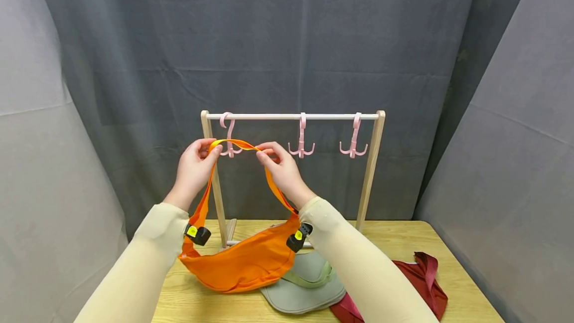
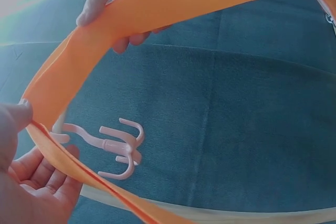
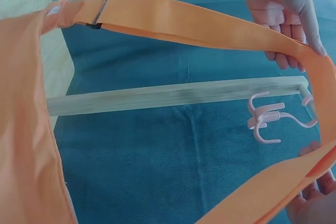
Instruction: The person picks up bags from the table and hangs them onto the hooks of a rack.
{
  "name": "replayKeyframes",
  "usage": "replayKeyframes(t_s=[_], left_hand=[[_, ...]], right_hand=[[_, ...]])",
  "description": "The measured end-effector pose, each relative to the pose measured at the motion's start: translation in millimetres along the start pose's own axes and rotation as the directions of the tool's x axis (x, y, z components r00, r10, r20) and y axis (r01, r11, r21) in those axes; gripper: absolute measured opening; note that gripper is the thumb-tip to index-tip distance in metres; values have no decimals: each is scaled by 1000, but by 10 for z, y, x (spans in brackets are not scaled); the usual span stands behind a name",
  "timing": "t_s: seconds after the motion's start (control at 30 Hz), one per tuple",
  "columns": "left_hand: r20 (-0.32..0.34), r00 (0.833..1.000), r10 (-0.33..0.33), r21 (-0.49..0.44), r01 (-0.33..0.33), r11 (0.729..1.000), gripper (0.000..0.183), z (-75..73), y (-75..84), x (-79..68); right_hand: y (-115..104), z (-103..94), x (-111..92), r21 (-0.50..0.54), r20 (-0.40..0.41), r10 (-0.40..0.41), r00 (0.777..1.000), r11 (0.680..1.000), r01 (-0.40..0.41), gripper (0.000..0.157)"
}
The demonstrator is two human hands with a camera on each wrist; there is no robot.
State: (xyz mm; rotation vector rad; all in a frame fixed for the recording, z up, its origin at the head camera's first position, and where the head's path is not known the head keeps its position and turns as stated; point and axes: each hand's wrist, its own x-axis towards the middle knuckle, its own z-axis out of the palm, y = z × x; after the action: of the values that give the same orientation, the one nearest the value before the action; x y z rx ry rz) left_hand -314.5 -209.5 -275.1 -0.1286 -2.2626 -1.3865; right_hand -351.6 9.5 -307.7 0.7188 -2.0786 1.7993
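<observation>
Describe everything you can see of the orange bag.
The orange bag looks like soft fabric: a wide, curved pouch with a long, flat strap of the same colour. Black fittings with yellow patches show near both ends of the pouch. The left hand and right hand pinch the strap, raising it into a loop before the leftmost pink hook. The pouch hangs below, partly hiding a grey-green cap; whether they touch is unclear.
</observation>
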Motion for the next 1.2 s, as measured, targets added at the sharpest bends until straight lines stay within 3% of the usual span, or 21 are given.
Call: replayKeyframes(t_s=[0.4,0.67,1.2], left_hand=[[-25,1000,-2,-35,1,999,45,61,-71,57],[-44,999,-22,-118,16,993,47,83,-95,91],[-68,996,-52,-107,44,993,44,122,-183,141]], right_hand=[[32,-8,51,45,-7,70,998,997,-69,22],[46,24,92,59,5,126,992,990,-126,24],[92,82,125,55,12,174,985,983,-174,23]])
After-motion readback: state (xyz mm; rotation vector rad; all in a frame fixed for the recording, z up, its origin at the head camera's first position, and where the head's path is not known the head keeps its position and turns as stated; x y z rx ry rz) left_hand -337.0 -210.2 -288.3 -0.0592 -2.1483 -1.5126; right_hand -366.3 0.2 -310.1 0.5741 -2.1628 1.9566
